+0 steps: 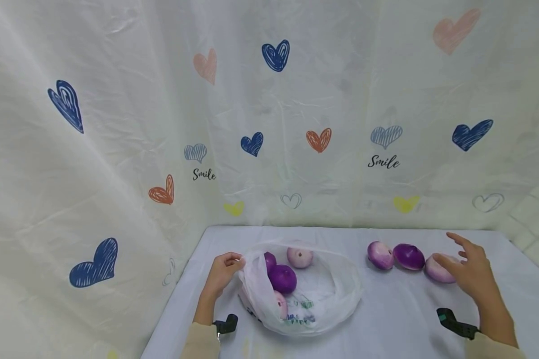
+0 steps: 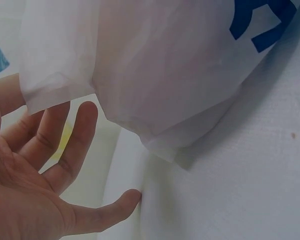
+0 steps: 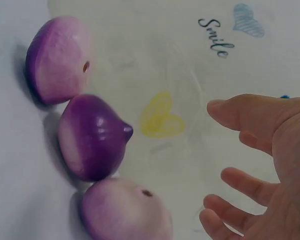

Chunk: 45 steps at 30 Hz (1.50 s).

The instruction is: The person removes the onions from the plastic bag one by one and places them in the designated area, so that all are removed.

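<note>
A white plastic bag [image 1: 348,299] lies with its mouth wide, and several purple-and-pink onions [image 1: 283,279] show inside it. At the bag's left rim, my left hand [image 1: 224,271] pinches the thin edge between thumb and forefinger; its other fingers stand apart in the left wrist view. Three more onions form a row right of the bag: a pink-purple one [image 1: 380,256], a dark purple one [image 1: 408,257] and a pale one [image 1: 440,269]. Over the pale onion hovers my right hand [image 1: 471,269], fingers spread and holding nothing. It partly covers that onion in the head view.
A white cloth covers the table [image 1: 386,319]. Behind and to the left hangs a pale curtain [image 1: 341,89] printed with hearts and "Smile". Tiles [image 1: 534,219] show at the right edge. Each wrist wears a black strap-mounted device.
</note>
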Each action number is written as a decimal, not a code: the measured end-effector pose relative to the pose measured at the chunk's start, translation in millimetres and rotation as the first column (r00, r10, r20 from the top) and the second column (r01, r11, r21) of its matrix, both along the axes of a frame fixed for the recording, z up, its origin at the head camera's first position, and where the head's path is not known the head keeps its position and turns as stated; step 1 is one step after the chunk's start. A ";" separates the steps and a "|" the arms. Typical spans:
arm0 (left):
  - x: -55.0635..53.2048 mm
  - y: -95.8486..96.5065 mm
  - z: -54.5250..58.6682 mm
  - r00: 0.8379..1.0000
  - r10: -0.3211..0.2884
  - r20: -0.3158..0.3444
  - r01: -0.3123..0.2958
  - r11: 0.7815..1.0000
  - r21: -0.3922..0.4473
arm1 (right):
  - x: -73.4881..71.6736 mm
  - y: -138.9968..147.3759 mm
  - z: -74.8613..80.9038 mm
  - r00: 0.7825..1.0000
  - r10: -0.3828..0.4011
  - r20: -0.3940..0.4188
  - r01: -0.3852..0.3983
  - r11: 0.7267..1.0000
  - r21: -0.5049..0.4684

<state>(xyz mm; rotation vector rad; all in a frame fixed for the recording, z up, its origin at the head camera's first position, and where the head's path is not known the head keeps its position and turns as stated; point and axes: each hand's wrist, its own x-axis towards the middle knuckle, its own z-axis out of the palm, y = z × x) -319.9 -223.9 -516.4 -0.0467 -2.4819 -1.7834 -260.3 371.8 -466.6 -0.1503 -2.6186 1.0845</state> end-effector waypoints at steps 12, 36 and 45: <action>-2.0 -1.0 -2.7 1.000 0.001 0.002 -0.001 1.000 -0.012 | -1.1 -87.2 30.5 0.937 0.294 -0.191 -0.303 0.953 -0.020; -2.5 -1.3 -0.7 1.000 0.011 0.016 -0.011 1.000 -0.005 | 4.5 -262.5 -28.2 0.612 0.779 -0.132 -0.790 0.611 -0.055; -2.5 -0.8 -1.1 1.000 0.017 0.008 -0.017 1.000 -0.020 | 10.7 -290.2 -48.9 0.541 0.835 -0.099 -0.838 0.525 -0.150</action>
